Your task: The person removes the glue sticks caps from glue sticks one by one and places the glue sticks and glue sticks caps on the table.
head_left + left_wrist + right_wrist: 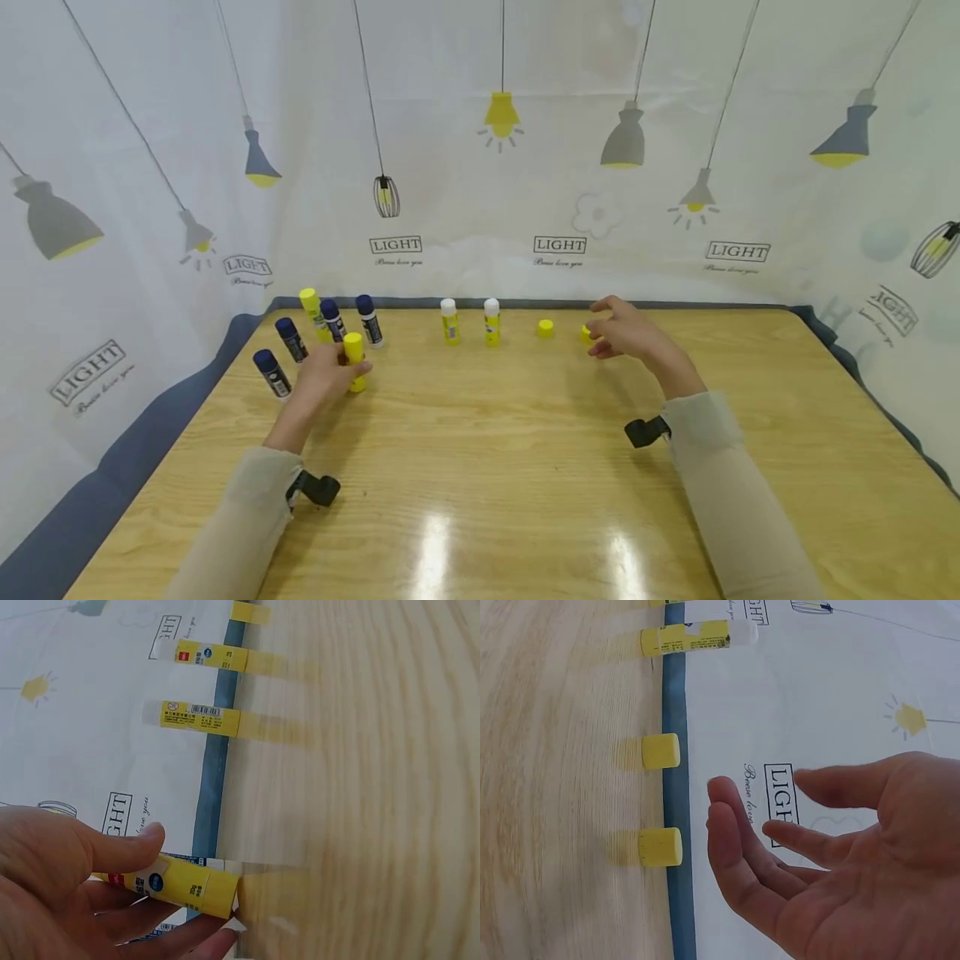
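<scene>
My left hand holds a yellow glue stick with a yellow cap, upright on the table at the left. In the left wrist view its thumb lies along one side of the stick and the fingers pass round the other. My right hand hovers with nothing in it, fingers spread and slightly bent, by two small yellow caps. One cap stands in plain sight; the other cap is partly behind the fingers in the head view. Both show whole in the right wrist view.
Several glue sticks with dark blue caps stand around my left hand, with another yellow one behind them. Two white-capped yellow glue sticks stand at the back middle. A printed curtain rises behind the wooden table.
</scene>
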Available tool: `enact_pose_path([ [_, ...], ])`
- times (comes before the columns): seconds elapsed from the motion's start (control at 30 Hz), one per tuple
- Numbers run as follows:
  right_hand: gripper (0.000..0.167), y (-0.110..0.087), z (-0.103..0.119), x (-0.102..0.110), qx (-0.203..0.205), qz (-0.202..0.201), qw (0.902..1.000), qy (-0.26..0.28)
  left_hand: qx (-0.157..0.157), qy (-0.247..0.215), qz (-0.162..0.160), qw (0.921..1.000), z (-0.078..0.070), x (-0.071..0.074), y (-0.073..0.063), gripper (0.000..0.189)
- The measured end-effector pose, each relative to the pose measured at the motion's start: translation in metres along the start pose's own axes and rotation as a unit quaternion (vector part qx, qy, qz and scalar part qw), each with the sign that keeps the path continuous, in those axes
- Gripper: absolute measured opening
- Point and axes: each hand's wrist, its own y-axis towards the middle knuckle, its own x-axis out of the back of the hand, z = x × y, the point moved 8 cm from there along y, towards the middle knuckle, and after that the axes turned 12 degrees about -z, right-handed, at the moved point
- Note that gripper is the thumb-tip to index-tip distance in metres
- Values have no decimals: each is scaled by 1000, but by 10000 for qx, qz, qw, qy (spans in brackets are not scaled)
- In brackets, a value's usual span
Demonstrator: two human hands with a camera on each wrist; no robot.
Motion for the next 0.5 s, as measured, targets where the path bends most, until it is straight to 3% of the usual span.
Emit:
enact_pose_path([
  [0.27, 60, -17, 2, -9, 571, 353, 9970, -380, -420, -87, 210, 9989, -16, -14, -6, 37],
  [0.5, 52, -31, 6, -12, 997, 285, 9930, -574, -777, -259, 400, 9958, -40, -29, -13, 30],
])
